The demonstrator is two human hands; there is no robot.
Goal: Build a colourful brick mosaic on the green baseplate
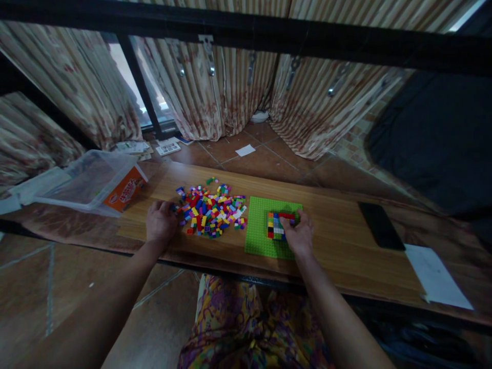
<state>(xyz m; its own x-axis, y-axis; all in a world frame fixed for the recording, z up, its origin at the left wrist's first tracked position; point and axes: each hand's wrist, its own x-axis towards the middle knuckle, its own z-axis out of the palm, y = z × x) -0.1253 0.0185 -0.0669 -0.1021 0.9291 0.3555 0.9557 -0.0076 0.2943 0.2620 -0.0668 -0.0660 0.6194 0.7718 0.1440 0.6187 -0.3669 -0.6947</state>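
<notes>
A green baseplate (254,241) lies on the wooden board, carrying a small block of toy building bricks (275,230) in several colours. My right hand (300,234) is over the right part of this build, its thumb and fingers closed about a long red brick (286,216) at the far side. The hand hides the right part of the build. Left of the plate spreads a loose pile of coloured bricks (211,207). At the pile's left edge rests my left hand (160,221), its fingers curled; what they hold, if anything, is hidden.
An open clear plastic bin (92,179) with an orange label stands on the far left. To the right lie a dark phone (380,225) and a white sheet of paper (438,277). A dark bar (246,25) crosses above, before striped curtains (215,102).
</notes>
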